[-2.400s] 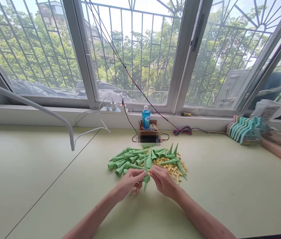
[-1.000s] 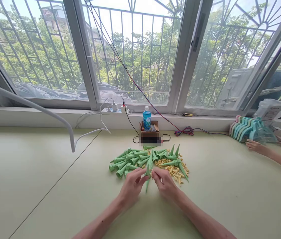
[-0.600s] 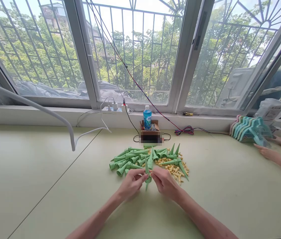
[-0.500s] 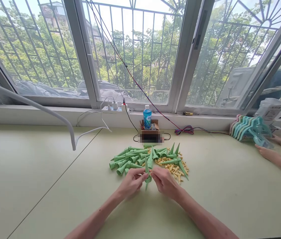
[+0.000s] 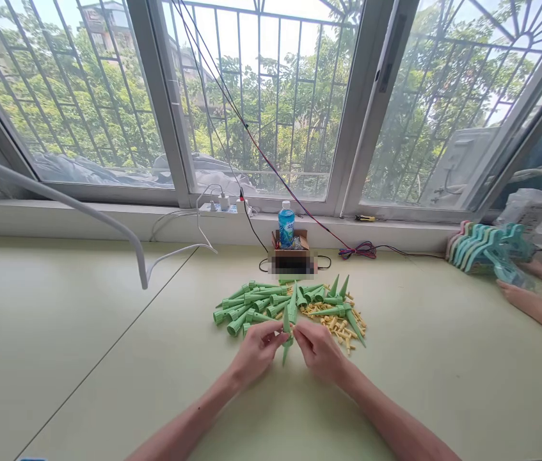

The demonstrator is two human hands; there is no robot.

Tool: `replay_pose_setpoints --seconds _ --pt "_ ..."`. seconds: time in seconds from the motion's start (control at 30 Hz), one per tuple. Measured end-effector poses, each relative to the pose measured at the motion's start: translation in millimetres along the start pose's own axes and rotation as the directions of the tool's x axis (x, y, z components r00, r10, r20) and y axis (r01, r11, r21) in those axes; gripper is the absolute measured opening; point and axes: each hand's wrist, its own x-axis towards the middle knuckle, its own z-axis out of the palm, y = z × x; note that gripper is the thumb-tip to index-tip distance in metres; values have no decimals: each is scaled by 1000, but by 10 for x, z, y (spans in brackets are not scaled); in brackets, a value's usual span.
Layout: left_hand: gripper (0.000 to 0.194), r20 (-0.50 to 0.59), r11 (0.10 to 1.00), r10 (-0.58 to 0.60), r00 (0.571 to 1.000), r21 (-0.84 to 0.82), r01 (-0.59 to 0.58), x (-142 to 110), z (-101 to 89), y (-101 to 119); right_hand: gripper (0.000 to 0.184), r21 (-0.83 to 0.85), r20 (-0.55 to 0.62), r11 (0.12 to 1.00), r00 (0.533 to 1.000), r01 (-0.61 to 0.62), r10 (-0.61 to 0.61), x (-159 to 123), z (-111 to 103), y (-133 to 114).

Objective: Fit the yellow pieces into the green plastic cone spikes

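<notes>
My left hand (image 5: 255,351) and my right hand (image 5: 319,349) meet at the middle of the pale green table (image 5: 83,333), both pinching one green cone spike (image 5: 286,335) held roughly upright between the fingertips. Just beyond the hands lies a heap of green cone spikes (image 5: 256,302) on the left. A scatter of small yellow pegs (image 5: 338,323) lies on the right, with a few more green spikes across it.
A small cardboard box (image 5: 292,256) with a blue-labelled bottle (image 5: 286,225) stands by the window sill, with red and black cables (image 5: 361,250) beside it. Another person's hand (image 5: 520,298) works at stacked teal hangers (image 5: 486,250) at the far right. A white cord (image 5: 107,224) hangs at the left.
My hands stay together on the green spike, shifting it slightly. The other person's hand at the right has moved about near the hangers.
</notes>
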Motion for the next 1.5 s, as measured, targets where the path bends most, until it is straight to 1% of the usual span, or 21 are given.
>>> replay_pose_setpoints --seconds 0.1,0.2,0.33,0.47,0.57,0.7,0.87,0.97,1.1,1.2,1.33,1.5 --pt "26 -38 994 65 997 85 -62 -7 13 -12 34 46 -3 998 999 -51 51 6 4 -11" --pt "26 -34 994 67 997 92 -63 -12 16 -10 34 69 -1 996 998 -62 63 17 -3 -26" --pt "24 8 1000 11 1000 22 -11 -20 14 -15 33 49 14 999 1000 -21 20 20 -32 -40" --pt "28 66 994 -69 995 -76 74 -19 4 -16 30 13 41 999 999 36 -36 8 -58 -31" --pt "32 104 986 -98 990 -126 111 -10 -6 -11 30 -23 46 997 997 69 -68 2 -63 -13" --pt "37 119 977 -105 987 -174 125 1 -11 -20 30 -68 42 992 994 107 -105 3 -63 3" --pt "44 145 973 -120 982 -181 146 9 1 -62 30 -125 44 983 991 134 -129 11 -62 -29" --pt "49 207 959 -125 970 -225 172 12 5 -68 29 -172 35 973 988 155 -151 6 -41 -68" --pt "45 330 934 -109 938 -288 210 9 -10 -27 24 -195 11 963 982 185 -186 -7 6 -114" --pt "43 378 919 -108 919 -315 238 2 -22 -4 27 -223 -12 958 982 180 -188 -11 24 -133" --pt "41 386 912 -109 916 -327 246 -7 -23 -14 27 -231 -25 957 982 175 -186 -4 16 -142" --pt "41 384 913 -101 918 -330 239 -11 -17 -11 26 -233 -12 957 984 172 -180 1 6 -149"
